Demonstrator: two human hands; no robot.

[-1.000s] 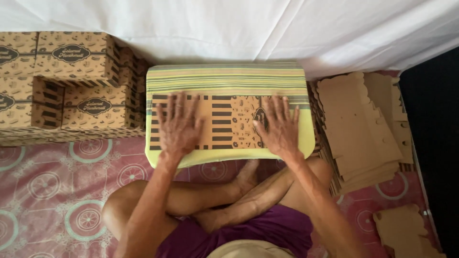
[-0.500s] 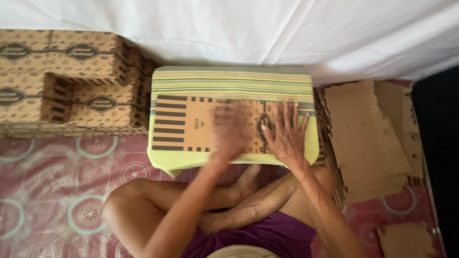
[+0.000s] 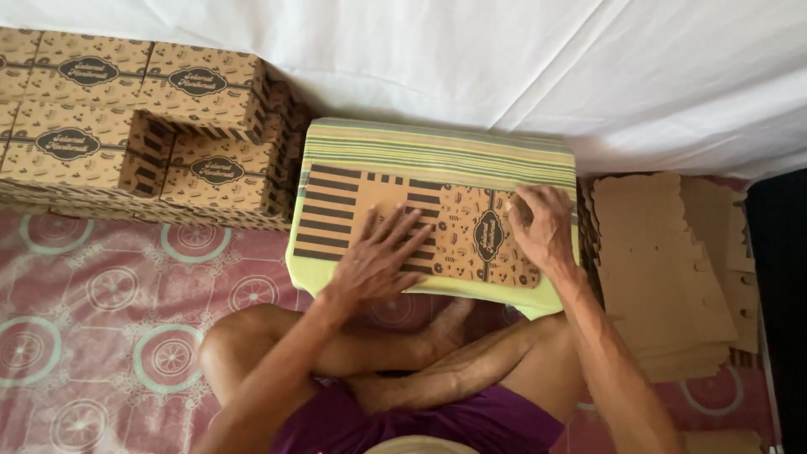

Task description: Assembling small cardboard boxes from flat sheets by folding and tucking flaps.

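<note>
Sitting cross-legged on the patterned floor mat, we face the striped cushion. On it lies the flat printed carton blank. Our left hand has slid rightward across it, fingers spread flat; our right hand still presses its right end, holding nothing. Folded boxes sit left of the cushion.
</note>
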